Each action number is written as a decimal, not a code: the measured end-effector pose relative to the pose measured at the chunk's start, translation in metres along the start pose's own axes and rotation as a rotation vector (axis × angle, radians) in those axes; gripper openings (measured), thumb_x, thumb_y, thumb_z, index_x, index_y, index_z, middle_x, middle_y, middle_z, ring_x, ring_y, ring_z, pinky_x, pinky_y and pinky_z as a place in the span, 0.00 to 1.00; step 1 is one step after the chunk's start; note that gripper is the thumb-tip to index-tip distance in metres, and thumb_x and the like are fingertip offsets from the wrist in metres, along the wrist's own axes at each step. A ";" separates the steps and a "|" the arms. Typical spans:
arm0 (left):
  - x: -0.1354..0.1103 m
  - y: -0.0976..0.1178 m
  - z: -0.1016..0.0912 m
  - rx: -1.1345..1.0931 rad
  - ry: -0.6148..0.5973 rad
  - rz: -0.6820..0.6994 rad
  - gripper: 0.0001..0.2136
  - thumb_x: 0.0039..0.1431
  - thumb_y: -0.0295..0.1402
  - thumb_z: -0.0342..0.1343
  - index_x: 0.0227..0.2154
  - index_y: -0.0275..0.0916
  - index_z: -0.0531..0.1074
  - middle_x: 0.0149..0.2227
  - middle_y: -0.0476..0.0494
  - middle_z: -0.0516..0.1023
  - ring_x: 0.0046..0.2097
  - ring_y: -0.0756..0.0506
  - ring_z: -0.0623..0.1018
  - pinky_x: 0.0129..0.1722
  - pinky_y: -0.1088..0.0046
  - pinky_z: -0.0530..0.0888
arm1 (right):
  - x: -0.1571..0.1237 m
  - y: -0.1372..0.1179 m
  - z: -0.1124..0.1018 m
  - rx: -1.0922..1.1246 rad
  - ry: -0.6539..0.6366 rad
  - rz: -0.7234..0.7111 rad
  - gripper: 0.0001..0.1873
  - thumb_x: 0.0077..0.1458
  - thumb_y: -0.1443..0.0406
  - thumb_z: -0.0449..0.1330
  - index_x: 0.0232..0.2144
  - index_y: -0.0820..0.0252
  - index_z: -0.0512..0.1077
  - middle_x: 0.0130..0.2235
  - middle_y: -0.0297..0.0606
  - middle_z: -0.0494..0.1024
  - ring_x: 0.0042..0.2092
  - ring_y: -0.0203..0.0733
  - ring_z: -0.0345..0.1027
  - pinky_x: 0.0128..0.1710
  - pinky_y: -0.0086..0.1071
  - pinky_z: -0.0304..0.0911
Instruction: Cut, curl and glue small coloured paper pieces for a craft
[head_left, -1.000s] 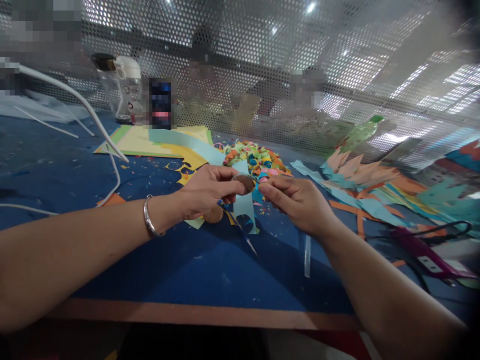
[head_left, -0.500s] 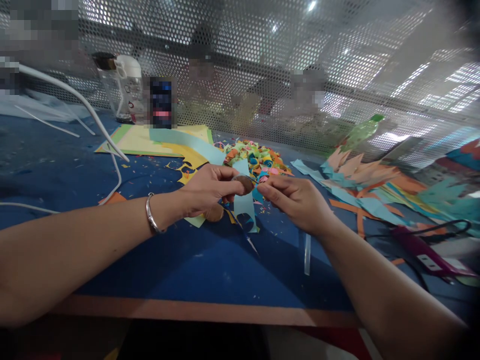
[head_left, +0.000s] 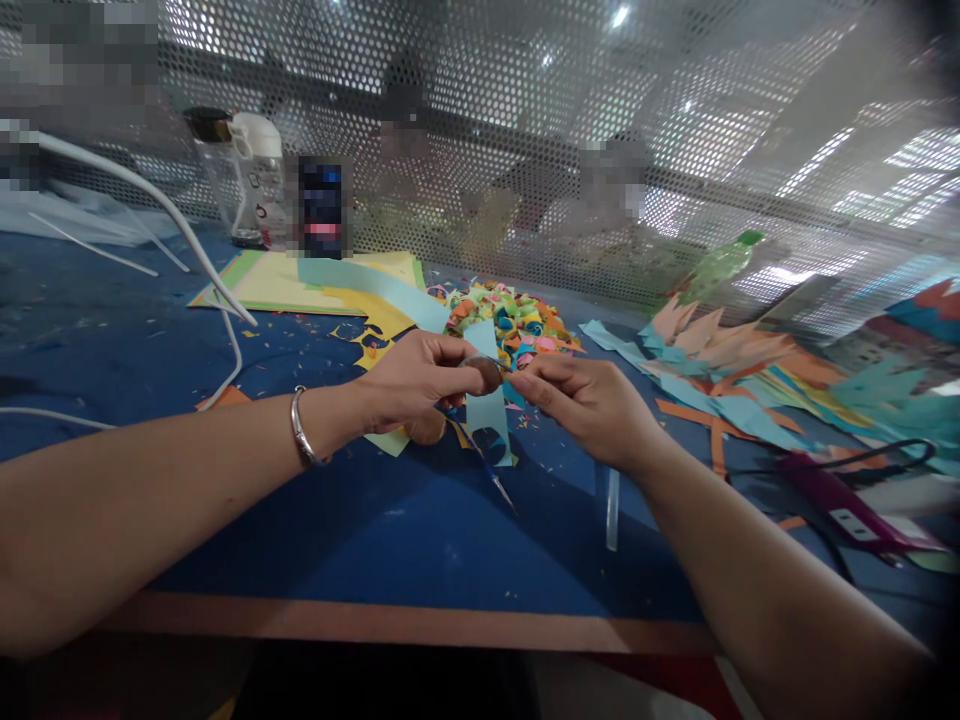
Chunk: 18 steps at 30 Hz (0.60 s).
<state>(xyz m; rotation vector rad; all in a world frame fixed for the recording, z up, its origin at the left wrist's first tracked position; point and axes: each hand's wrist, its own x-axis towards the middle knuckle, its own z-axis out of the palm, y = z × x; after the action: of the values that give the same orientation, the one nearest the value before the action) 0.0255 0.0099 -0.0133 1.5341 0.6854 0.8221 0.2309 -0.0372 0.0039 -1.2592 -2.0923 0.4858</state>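
My left hand [head_left: 427,372] is closed around a small, round brown disc [head_left: 486,374], gripped between thumb and fingers. Close against the disc's right edge, the thumb and forefinger of my right hand [head_left: 577,400] are pinched together; whatever sits between them is too small to make out. Under my left hand a second round brown piece [head_left: 427,428] lies on the table. A thin blue-handled pointed tool [head_left: 491,478] rests just in front. A light blue paper strip [head_left: 489,412] with a rounded cutout lies beneath both hands.
A heap of colourful paper scraps [head_left: 517,315] is behind my hands. Stacked paper sheets [head_left: 262,280] lie back left, near two bottles [head_left: 259,180]. Right are folded paper pieces [head_left: 720,345] and a purple power strip [head_left: 855,505]. A white cable [head_left: 150,185] arches at left.
My right fingertips have shifted slightly left, nearer the brown disc. The left hand still holds the disc, with a slight turn of it; other things stay put.
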 end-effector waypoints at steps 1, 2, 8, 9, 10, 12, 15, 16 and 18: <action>0.000 0.000 0.000 0.006 0.000 -0.001 0.03 0.47 0.28 0.59 0.21 0.36 0.74 0.21 0.53 0.69 0.24 0.55 0.66 0.25 0.76 0.61 | 0.000 0.000 0.000 -0.002 -0.002 -0.006 0.28 0.63 0.46 0.54 0.19 0.57 0.59 0.22 0.29 0.59 0.26 0.34 0.52 0.28 0.32 0.51; 0.000 0.000 0.000 0.014 -0.002 -0.001 0.02 0.47 0.28 0.59 0.22 0.36 0.74 0.21 0.53 0.69 0.24 0.55 0.66 0.25 0.76 0.61 | 0.000 0.000 0.000 -0.003 -0.004 -0.009 0.27 0.63 0.47 0.54 0.19 0.57 0.59 0.22 0.29 0.58 0.26 0.34 0.52 0.28 0.32 0.51; -0.002 0.000 -0.001 0.059 -0.020 0.004 0.05 0.48 0.30 0.59 0.20 0.36 0.71 0.20 0.54 0.66 0.24 0.54 0.64 0.25 0.76 0.59 | 0.000 0.001 0.001 -0.007 -0.017 0.005 0.27 0.63 0.47 0.53 0.20 0.57 0.58 0.23 0.30 0.58 0.27 0.35 0.52 0.29 0.32 0.52; -0.002 0.000 -0.001 0.064 -0.024 0.002 0.05 0.48 0.30 0.59 0.20 0.37 0.71 0.20 0.54 0.66 0.24 0.54 0.64 0.25 0.76 0.59 | 0.000 0.001 0.000 -0.010 -0.021 0.004 0.27 0.63 0.47 0.53 0.20 0.57 0.58 0.23 0.30 0.58 0.27 0.35 0.52 0.29 0.32 0.52; -0.002 0.000 -0.001 0.071 -0.027 0.001 0.05 0.48 0.30 0.60 0.20 0.37 0.71 0.20 0.54 0.66 0.24 0.54 0.65 0.25 0.76 0.59 | 0.000 0.001 0.000 -0.013 -0.025 0.002 0.27 0.63 0.47 0.53 0.20 0.57 0.58 0.23 0.30 0.58 0.27 0.35 0.52 0.29 0.32 0.52; -0.002 0.001 -0.002 0.087 -0.027 -0.001 0.04 0.47 0.30 0.60 0.21 0.37 0.72 0.20 0.54 0.66 0.24 0.54 0.65 0.25 0.75 0.58 | 0.000 0.001 0.000 -0.018 -0.032 -0.002 0.27 0.63 0.47 0.53 0.20 0.57 0.58 0.23 0.30 0.58 0.27 0.34 0.52 0.29 0.32 0.52; -0.001 0.001 -0.002 0.104 -0.023 -0.001 0.03 0.47 0.30 0.59 0.22 0.37 0.73 0.20 0.53 0.67 0.24 0.54 0.64 0.24 0.75 0.57 | 0.000 0.002 0.000 -0.018 -0.041 -0.005 0.27 0.64 0.47 0.52 0.20 0.57 0.58 0.24 0.30 0.59 0.27 0.34 0.53 0.29 0.33 0.52; -0.001 0.001 -0.002 0.107 -0.022 0.001 0.03 0.48 0.30 0.59 0.22 0.37 0.74 0.20 0.53 0.67 0.24 0.54 0.63 0.24 0.75 0.57 | -0.001 0.002 0.000 -0.017 -0.040 -0.005 0.27 0.64 0.47 0.52 0.20 0.57 0.58 0.24 0.30 0.59 0.27 0.34 0.53 0.29 0.33 0.52; -0.001 0.001 -0.002 0.111 -0.022 0.008 0.04 0.48 0.30 0.59 0.22 0.36 0.74 0.20 0.53 0.67 0.24 0.54 0.63 0.24 0.74 0.56 | -0.001 0.003 0.000 -0.007 -0.036 -0.001 0.27 0.63 0.46 0.53 0.20 0.57 0.58 0.24 0.30 0.59 0.27 0.34 0.52 0.29 0.33 0.51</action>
<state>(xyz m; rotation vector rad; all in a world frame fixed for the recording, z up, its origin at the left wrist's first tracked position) 0.0236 0.0101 -0.0121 1.6444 0.7191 0.7836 0.2335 -0.0366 0.0017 -1.2617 -2.1266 0.5048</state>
